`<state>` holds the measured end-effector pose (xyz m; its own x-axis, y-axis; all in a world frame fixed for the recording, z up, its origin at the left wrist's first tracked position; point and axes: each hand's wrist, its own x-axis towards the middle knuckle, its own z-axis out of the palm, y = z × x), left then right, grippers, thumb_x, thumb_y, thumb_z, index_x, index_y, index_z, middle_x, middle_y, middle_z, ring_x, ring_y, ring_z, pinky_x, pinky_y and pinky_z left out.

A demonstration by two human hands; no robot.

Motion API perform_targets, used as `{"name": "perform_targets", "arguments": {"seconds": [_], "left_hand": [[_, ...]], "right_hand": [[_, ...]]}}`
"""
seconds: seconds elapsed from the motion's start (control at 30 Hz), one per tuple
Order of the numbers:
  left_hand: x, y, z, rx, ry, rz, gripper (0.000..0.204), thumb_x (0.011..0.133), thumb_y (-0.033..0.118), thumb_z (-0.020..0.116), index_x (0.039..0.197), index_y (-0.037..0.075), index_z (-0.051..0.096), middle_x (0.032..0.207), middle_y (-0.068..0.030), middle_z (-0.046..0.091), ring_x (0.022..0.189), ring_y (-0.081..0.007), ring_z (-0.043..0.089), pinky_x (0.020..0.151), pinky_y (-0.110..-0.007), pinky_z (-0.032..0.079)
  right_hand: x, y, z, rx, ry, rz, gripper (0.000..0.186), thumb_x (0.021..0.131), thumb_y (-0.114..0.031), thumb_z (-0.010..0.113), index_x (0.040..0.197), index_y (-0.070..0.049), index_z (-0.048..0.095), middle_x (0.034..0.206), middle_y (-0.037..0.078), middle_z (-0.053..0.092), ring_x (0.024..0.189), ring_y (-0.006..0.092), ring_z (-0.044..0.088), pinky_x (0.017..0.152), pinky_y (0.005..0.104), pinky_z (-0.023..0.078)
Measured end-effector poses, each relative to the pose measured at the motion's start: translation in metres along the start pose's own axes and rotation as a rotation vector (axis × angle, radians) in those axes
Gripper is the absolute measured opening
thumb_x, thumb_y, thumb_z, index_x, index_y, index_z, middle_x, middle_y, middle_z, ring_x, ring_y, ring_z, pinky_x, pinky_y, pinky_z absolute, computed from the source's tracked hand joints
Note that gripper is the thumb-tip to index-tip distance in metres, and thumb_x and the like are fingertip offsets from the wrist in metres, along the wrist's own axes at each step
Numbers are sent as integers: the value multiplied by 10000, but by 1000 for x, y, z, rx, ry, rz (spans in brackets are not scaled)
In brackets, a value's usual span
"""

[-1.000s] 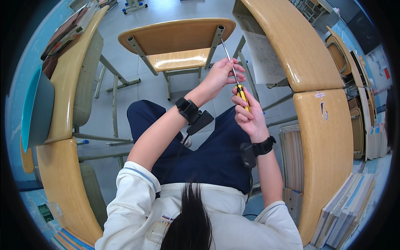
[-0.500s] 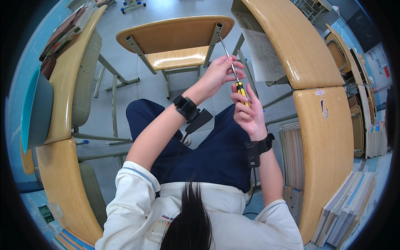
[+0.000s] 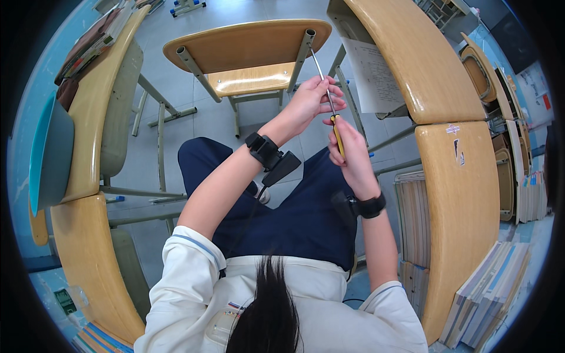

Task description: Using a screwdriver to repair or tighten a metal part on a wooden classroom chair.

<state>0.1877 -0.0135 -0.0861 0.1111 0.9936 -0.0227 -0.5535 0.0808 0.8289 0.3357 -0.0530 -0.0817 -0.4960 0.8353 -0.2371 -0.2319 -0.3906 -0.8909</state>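
Note:
A screwdriver [image 3: 336,134] with a yellow handle and a long steel shaft meets the right metal tube [image 3: 305,53] under a tilted wooden chair backrest [image 3: 247,44]. My left hand [image 3: 309,105] is closed loosely at the shaft, thumb and fingertips around it. My right hand [image 3: 350,150] grips the handle, its fingers wrapped round it and partly hiding it. Both wrists wear black strapped devices. Beyond the tubes is the chair's wooden seat [image 3: 247,79].
Wooden desks [image 3: 453,235] flank me on both sides, with a paper sheet [image 3: 371,76] inside the right one. A teal basin [image 3: 50,153] and books [image 3: 94,41] sit at left. Stacked books [image 3: 477,294] stand at lower right. My legs are bent below my hands.
My right hand has turned inward around the handle, covering more of it, and its wrist device has swung. My left hand stays at the shaft. The view shifted slightly.

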Motion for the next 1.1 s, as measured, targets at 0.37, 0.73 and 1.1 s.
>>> {"name": "perform_targets", "arguments": {"seconds": [0.37,0.73,1.1], "left_hand": [[-4,8,8,53,13,-22,223,960,197,347,1076,17,412,929,-87,535,872,-221,588,802,-342,498],[-1,4,7,-1,1,6,217,956,201,366,1067,21,411,939,-96,544,860,-218,593,799,-338,505],[1,4,5,65,21,-25,252,962,225,352,1092,15,404,948,-103,545,856,-222,595,774,-339,502]], "right_hand": [[-2,-3,-6,-199,-5,-8,275,940,-289,429,912,-26,505,536,-24,363,382,60,329,332,220,224],[3,-7,-15,1051,-370,437,349,952,-326,370,1021,1,470,591,-18,344,368,61,269,336,210,211],[0,-8,2,-212,32,7,281,945,-297,405,872,-42,499,537,-10,371,371,68,318,325,211,230]]}}
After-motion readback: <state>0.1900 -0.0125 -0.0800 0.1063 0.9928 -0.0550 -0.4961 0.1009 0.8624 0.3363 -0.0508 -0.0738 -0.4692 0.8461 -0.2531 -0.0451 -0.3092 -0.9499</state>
